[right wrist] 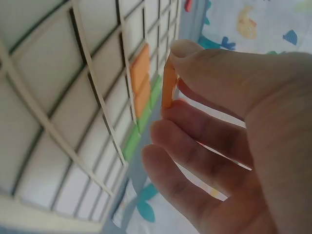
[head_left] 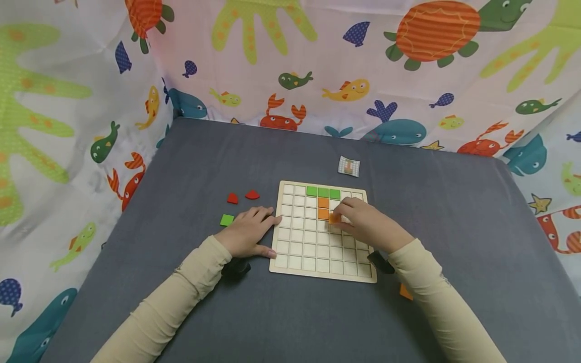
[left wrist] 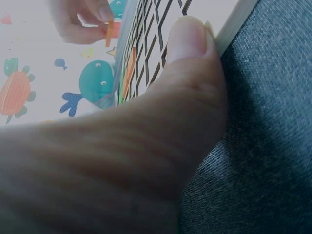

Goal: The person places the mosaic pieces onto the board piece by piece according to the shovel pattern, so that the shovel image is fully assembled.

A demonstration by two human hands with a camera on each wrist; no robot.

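Note:
On the table lies a wooden grid board (head_left: 297,247) with square cells. Three green tiles (head_left: 323,192) fill cells in its top row, and two orange tiles (head_left: 323,208) run down below the middle one. My right hand (head_left: 367,224) pinches an orange square tile (right wrist: 168,84) between thumb and fingertips, just above the board and right of the lower orange tile. My left hand (head_left: 247,232) rests at the board's left edge; its thumb (left wrist: 187,41) touches the rim and its other fingers lie fairly straight.
Left of the board lie two red rounded pieces (head_left: 232,198) and a green square (head_left: 227,220). An orange piece (head_left: 406,291) is partly under the right forearm. A small printed pattern card (head_left: 349,166) lies behind the board. A patterned curtain (head_left: 254,75) borders the grey table (head_left: 204,156).

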